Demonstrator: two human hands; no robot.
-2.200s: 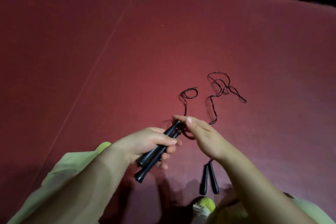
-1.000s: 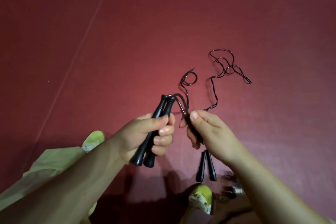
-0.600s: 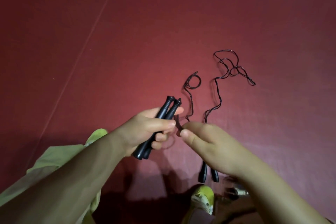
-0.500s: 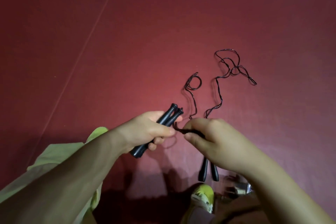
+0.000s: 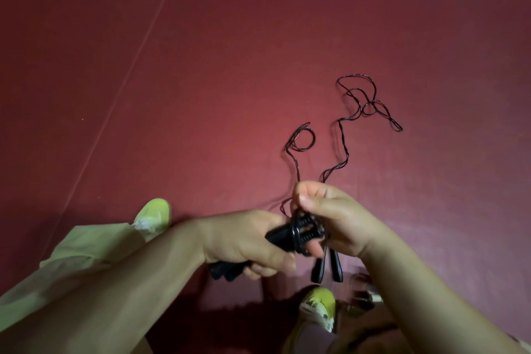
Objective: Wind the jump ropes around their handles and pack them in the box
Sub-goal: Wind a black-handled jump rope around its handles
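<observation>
My left hand (image 5: 244,241) grips a pair of black jump rope handles (image 5: 283,234), held together and pointing right. My right hand (image 5: 333,215) pinches the thin black rope (image 5: 297,227) and loops it around the handles' ridged ends. The loose part of that rope (image 5: 301,139) trails away over the red floor and ends in a small loop. A second pair of black handles (image 5: 327,266) lies on the floor below my right hand, and its rope (image 5: 362,100) runs off in a tangle at the upper right. No box is in view.
The dark red floor (image 5: 230,66) has a thin pale line crossing it at the left. My two yellow-green shoes (image 5: 153,214) (image 5: 319,307) and a pale green trouser leg (image 5: 71,256) are at the bottom. A small blurred shiny object (image 5: 365,294) lies beside the right shoe.
My left hand has tipped the handles from upright to lying sideways. My right hand has carried the rope over their ends, and a turn of rope now sits around them.
</observation>
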